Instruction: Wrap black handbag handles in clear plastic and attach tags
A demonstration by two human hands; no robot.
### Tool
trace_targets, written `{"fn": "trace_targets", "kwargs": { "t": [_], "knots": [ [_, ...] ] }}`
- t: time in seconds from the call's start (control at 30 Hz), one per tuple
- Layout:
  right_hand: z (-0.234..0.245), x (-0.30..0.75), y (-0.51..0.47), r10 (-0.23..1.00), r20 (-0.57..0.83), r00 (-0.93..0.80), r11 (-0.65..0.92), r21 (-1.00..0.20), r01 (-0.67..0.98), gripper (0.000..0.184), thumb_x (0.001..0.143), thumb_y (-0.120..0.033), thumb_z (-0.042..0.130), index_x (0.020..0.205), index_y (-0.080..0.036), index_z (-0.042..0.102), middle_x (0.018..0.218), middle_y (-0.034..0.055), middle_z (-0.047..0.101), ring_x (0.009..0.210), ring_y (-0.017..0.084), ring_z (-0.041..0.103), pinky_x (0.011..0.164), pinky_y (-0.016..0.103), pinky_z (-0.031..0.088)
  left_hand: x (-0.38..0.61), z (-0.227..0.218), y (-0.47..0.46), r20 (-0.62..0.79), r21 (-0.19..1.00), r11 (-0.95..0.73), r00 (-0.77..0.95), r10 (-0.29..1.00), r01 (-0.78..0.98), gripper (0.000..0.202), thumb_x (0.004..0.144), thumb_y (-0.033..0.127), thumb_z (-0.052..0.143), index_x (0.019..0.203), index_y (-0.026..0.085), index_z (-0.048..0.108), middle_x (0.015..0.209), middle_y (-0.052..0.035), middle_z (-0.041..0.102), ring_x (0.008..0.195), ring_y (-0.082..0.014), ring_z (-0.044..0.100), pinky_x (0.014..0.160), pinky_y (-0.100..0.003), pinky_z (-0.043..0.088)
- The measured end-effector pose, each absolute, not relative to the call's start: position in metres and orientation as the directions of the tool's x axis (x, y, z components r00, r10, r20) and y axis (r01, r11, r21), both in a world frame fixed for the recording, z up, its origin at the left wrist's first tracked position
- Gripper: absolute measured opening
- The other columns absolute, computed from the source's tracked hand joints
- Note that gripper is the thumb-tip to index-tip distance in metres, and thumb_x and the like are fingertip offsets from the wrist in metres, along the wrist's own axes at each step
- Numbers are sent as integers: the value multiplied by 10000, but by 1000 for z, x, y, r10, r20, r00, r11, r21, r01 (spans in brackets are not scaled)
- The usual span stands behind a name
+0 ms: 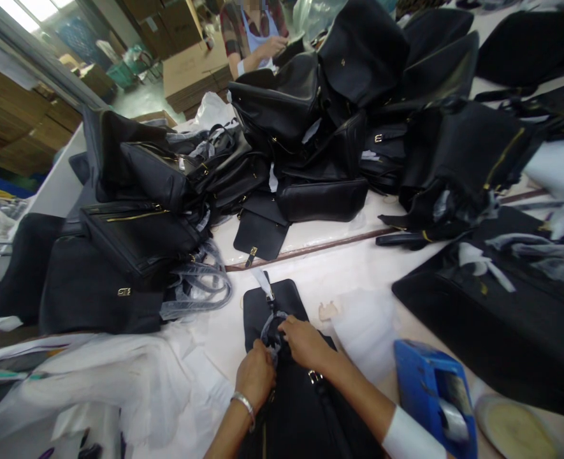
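A black bag (291,408) lies on the white table in front of me, its flap (274,293) stretched out away from me. Its short looped handle (268,326) is wrapped in clear plastic. My left hand (257,375), with a bracelet at the wrist, is closed on the near left side of this handle. From the right, my right hand (303,341) pinches the handle's other side. My fingers partly hide the wrapping. A white strip (262,280) sits by the buckle on the flap, and a gold buckle (315,377) shows beside my right forearm.
Black bags (133,236) are heaped at left and across the back; another large bag (492,306) lies at right. A blue tape dispenser (434,395) stands by my right forearm, near a round tape roll (515,427). White wrapping sheets (133,376) lie left. A person (257,38) works opposite.
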State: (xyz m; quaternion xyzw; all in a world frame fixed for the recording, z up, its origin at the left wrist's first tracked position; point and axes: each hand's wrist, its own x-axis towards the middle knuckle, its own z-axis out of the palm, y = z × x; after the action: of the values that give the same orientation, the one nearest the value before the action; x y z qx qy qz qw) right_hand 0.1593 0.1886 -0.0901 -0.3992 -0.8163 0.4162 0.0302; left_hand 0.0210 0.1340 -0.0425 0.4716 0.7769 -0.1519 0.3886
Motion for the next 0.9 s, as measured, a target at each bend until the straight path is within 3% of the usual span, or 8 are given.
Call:
{"fn": "trace_targets", "kwargs": {
  "t": [0.17,0.3,0.53,0.63,0.77,0.9],
  "knots": [
    [-90,160,175,687,-239,-686,342,-727,596,283,758,2,462,940,-130,635,1002,124,615,965,246,576,812,350,426,21,-43,134,-746,118,513,-265,611,850,212,926,165,299,1011,108,485,864,-146,739,699,-178,699,603,-268,419],
    [-95,166,170,696,-210,-687,302,-783,545,305,804,5,432,979,-155,623,968,70,621,922,182,581,839,292,421,22,-41,133,-735,100,496,-272,621,863,222,925,166,292,1030,96,475,929,-181,728,736,-195,701,605,-278,421],
    [-97,164,163,744,-184,-642,225,-836,501,278,845,-17,405,899,-168,633,903,47,641,885,169,584,829,284,435,33,-46,137,-735,56,451,-270,622,891,268,895,124,346,1120,62,479,983,-199,713,919,-243,684,717,-311,444],
    [-100,163,159,761,-172,-625,206,-850,484,314,836,-10,402,1002,-165,619,948,54,653,929,168,585,860,287,443,39,-55,140,-745,60,459,-267,612,886,289,879,105,373,1137,62,495,1000,-202,711,960,-250,677,772,-326,458],
    [-101,170,153,753,-110,-649,259,-858,445,517,798,20,397,1284,-133,483,1197,108,607,1132,190,527,1013,345,392,40,-66,146,-766,109,505,-251,591,856,288,870,108,420,1129,49,529,979,-207,716,936,-233,688,783,-312,476],
    [-83,180,144,761,-58,-646,376,-772,512,537,819,-7,429,1342,-128,417,1291,149,537,1197,244,471,1031,436,369,30,-71,157,-808,219,576,-185,560,788,247,908,177,420,880,90,649,748,-108,725,734,-182,699,707,-274,496]
  ]
}}
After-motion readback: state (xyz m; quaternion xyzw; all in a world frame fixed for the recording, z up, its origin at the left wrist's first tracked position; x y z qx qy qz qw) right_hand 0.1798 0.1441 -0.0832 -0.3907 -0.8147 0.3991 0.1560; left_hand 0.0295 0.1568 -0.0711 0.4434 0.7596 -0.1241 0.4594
